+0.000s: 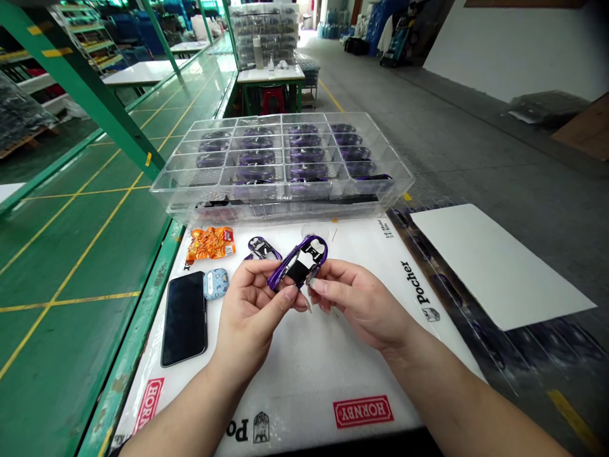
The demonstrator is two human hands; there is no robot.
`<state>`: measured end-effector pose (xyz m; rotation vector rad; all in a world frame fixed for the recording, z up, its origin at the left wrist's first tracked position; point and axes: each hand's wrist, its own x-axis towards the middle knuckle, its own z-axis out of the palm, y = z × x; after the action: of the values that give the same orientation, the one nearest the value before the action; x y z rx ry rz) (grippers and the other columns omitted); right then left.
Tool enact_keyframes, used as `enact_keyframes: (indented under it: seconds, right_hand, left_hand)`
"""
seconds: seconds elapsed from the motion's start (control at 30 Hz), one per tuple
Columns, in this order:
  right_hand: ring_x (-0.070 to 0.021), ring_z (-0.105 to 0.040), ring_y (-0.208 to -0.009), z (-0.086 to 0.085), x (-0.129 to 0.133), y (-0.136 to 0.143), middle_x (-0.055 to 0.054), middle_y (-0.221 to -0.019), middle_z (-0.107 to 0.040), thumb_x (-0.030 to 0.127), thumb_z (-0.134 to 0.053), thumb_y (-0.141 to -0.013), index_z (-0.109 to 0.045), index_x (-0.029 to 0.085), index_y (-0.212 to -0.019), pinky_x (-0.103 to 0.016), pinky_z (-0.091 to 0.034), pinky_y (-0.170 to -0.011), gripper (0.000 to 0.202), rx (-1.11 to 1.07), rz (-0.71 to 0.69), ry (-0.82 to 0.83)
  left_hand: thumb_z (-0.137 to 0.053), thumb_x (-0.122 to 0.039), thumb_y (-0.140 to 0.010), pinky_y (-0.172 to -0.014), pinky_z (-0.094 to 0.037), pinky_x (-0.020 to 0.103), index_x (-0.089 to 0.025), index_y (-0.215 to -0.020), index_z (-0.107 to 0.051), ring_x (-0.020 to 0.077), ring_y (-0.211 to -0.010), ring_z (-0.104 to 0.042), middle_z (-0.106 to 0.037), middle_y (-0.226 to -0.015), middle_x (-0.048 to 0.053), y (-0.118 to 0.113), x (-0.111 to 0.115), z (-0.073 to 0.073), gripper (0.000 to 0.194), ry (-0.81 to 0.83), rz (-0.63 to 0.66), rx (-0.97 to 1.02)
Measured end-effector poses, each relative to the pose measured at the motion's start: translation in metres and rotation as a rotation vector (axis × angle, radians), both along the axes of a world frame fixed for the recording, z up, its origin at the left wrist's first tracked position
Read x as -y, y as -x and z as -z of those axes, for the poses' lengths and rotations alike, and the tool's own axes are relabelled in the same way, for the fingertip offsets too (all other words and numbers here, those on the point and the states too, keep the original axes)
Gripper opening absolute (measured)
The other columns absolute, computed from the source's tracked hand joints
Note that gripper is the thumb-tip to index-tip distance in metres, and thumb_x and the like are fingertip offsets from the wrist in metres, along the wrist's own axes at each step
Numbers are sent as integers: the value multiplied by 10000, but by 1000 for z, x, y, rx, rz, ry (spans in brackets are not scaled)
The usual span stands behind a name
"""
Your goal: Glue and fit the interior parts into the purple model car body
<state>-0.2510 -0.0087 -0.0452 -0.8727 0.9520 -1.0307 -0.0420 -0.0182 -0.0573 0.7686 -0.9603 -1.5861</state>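
A purple and black oval part [304, 259] with silvery edges is held up over the white work surface [328, 374]. My left hand [257, 308] pinches its left, lower end between thumb and fingers. On the other side my right hand [349, 295] has thumb and fingertips closed on its lower right edge. Just behind my left fingers, a second purple and black part [263, 248] lies on the surface. Further back stands a clear divided tray [164, 184] with rows of purple parts in its compartments.
A black phone [184, 319], a blue patterned case [216, 283] and an orange packet [210, 244] lie on the left. To the right, a white board [499, 263] rests over trays of purple parts. A green post [90, 95] rises at the left beside the green conveyor [71, 254].
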Motion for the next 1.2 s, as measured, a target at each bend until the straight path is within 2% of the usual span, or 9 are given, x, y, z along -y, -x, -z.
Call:
enact_keyframes:
  seconds: [0.57,1.2]
  right_hand:
    - [-165,-610,-846,0,-1,0,-35,-965,-762,508,-981,-917,-855,201,-1052,-327,-483,-778,359,-74,23,4]
    - [-144,-589,-810,-1,-1,-1,-24,-932,-747,461,-926,-944,-849,192,-1028,-323,-467,-782,293,-102,36,20]
  left_hand:
    - [-1008,-170,-994,-815,-752,281,-234,-1270,-746,173,-816,-892,-873,-990,8,0,-1,0,386,16,7,-7]
    - [-993,-128,-996,-814,-760,265,-223,-1260,-741,168,-811,-902,-880,-993,8,1,0,2,377,56,14,-20]
